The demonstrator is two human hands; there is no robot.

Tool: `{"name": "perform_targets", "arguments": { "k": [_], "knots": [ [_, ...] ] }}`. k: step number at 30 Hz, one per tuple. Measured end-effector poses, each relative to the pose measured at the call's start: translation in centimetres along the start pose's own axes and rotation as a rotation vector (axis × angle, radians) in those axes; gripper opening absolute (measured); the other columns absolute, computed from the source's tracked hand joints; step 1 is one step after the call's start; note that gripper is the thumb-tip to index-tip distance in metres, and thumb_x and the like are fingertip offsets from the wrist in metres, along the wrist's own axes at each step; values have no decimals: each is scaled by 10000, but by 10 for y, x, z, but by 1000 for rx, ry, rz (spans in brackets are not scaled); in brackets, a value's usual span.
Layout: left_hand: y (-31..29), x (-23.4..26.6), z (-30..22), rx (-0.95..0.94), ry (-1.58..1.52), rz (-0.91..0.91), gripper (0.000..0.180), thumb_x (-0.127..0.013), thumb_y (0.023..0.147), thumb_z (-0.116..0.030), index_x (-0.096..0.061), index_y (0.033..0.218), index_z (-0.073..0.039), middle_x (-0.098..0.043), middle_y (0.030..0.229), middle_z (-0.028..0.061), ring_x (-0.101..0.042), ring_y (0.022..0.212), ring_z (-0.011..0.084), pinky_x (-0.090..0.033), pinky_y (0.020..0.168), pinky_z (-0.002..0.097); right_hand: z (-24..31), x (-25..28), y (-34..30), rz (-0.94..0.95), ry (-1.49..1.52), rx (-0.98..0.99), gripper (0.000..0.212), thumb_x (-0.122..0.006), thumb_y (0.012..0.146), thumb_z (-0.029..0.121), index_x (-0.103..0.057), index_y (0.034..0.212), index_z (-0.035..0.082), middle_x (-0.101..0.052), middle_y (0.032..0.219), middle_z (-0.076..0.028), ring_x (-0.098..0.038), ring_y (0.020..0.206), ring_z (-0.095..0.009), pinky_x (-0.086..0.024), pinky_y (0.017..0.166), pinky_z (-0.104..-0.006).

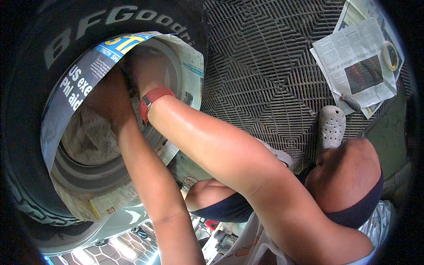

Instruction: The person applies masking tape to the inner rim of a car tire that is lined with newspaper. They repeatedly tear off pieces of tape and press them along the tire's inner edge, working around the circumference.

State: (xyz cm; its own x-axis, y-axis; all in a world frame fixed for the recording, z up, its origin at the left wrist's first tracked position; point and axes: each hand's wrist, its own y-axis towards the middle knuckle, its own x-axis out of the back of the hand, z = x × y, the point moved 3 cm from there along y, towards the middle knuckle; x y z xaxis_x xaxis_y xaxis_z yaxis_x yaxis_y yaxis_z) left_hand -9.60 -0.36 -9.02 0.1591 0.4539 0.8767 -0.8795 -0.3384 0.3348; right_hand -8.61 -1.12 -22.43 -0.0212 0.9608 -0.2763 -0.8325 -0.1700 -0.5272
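Note:
Both my arms reach into the hollow of a large wheel, whose black tyre [26, 110] has raised light lettering. Newspaper sheets [62, 106] line the edge between the tyre and the grey rim [99, 181], standing up around it. Deep in the rim's shadow, my left hand [105, 95] is nearest the upper inner part; its fingers are lost in the dark. My right hand [143, 66], with a red-strapped watch [155, 98] at its wrist, is close beside it, near the rim's upper side. Its fingers are also too dark to make out, as is anything they hold.
Right of the wheel stretches a dark slatted floor mat [265, 66]. More newspaper [349, 62] lies on it at the far right, bearing a roll of tape [390, 55] and a screwdriver [349, 101]. My bent knees and a grey clog [332, 126] are close by; clear plastic [382, 223] sits lower right.

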Motion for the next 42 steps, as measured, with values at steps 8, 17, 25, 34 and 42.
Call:
{"name": "perform_targets", "arguments": {
  "k": [8,17,25,34,42],
  "knots": [
    [-3,7,3,-103,41,-82,412,-694,972,-361,-712,1144,13,-737,1096,211,-716,935,394,-551,795,493,11,1,-9,97,-251,116,305,-568,1007,289,-779,1144,118,-762,1177,-129,-734,1069,-297,-567,878,-422],
    [-10,-1,4,66,-7,-72,460,-677,977,-400,-702,1188,8,-732,1142,216,-713,977,391,-547,821,501,25,14,-10,237,-449,137,296,-584,996,299,-787,1110,116,-769,1122,-153,-745,1022,-309,-573,868,-450],
    [-8,-18,36,119,112,-33,531,-618,987,-476,-715,1173,11,-728,1153,251,-708,1014,413,-549,824,510,9,5,-7,245,-302,109,364,-594,994,337,-756,1225,107,-734,1261,-154,-713,1153,-317,-565,946,-448],
    [-1,1,-6,-127,88,272,429,-636,968,-356,-703,1224,-18,-706,1181,255,-690,1054,415,-534,879,526,-16,9,21,204,-283,55,366,-592,992,340,-750,1237,119,-734,1257,-164,-721,1134,-309,-568,945,-437],
    [-13,27,9,-776,512,310,479,-630,919,-136,-624,1395,-78,-628,1362,152,-606,1244,345,-460,1044,513,-18,-6,-24,190,429,-496,348,-618,963,184,-718,1241,2,-704,1304,-218,-678,1183,-422,-541,1004,-489]
  ]
}}
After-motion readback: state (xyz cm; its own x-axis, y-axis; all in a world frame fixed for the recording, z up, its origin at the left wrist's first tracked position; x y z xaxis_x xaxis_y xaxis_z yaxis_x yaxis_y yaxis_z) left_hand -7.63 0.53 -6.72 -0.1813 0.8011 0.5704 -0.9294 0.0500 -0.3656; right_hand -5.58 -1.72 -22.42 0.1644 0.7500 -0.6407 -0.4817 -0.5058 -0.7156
